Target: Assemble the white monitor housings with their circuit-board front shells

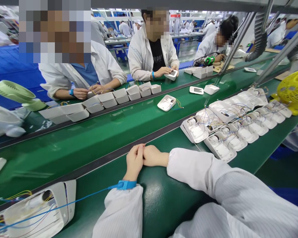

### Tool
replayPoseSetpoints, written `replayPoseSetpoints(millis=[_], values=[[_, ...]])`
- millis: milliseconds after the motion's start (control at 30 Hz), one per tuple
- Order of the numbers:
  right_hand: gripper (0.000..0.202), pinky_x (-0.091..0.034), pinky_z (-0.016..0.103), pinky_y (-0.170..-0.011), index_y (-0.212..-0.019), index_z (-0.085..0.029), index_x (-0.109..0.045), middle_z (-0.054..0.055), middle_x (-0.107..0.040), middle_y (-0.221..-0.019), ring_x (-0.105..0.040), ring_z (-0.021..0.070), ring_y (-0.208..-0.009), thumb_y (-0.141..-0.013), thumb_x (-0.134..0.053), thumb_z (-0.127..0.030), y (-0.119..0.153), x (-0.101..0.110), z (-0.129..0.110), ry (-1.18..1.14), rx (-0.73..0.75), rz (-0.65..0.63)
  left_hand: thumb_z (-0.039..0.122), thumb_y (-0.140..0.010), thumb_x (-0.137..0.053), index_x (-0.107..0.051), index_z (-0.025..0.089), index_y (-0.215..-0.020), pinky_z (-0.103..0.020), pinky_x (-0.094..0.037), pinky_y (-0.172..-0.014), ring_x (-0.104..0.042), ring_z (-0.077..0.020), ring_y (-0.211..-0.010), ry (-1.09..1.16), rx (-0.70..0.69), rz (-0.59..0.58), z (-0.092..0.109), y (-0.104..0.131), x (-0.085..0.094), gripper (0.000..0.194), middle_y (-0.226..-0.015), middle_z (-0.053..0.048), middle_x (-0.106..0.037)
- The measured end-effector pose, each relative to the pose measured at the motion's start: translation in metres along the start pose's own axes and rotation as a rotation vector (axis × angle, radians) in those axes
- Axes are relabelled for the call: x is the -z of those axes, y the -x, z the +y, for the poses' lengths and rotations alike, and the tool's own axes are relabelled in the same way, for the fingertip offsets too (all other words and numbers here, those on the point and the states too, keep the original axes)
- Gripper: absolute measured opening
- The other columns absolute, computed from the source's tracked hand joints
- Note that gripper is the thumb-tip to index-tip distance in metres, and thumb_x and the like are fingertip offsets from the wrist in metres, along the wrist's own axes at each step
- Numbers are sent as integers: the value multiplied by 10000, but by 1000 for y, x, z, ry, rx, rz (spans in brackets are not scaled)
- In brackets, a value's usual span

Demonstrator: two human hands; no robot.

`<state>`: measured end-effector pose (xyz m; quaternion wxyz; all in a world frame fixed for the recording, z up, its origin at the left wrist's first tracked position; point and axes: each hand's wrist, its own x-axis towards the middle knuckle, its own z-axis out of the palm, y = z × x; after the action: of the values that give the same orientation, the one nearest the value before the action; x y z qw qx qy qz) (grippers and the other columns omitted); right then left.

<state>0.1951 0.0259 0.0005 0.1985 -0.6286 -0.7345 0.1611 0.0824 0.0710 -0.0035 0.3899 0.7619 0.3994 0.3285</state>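
My left hand (134,161) and my right hand (153,156) are folded against each other at the near edge of the conveyor, fingers closed. No object shows in either of them. A blue wrist strap (126,185) with a cord is on my left wrist. At the lower left lies a white plastic housing (69,201) with wires and a dark round part inside. To the right of my hands, the nearest of several similar open housings (197,132) stands on the green bench, wires trailing over them.
The green conveyor belt (109,132) runs across, carrying an open housing (166,103) and a white unit with a dark screen (196,90). Co-workers in white coats sit opposite, behind a row of white housings (114,99). A yellow fan (294,91) stands at right, a green fan (15,92) at left.
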Motion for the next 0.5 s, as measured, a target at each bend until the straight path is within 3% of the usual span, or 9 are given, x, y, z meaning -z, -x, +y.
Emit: replayPoseSetpoints(millis=[500], values=[[239,-506,324,-756,-969,-86,-715,160,-738,-981,-697,261,-875,-806,-571,-185,0,2,-2,-5,-2,-21,455,-892,-433,-725,183,-947,-380,-498,-908,-657,-247,-976,-2,6,1,-2,-1,0,404,-1007,-77,-730]])
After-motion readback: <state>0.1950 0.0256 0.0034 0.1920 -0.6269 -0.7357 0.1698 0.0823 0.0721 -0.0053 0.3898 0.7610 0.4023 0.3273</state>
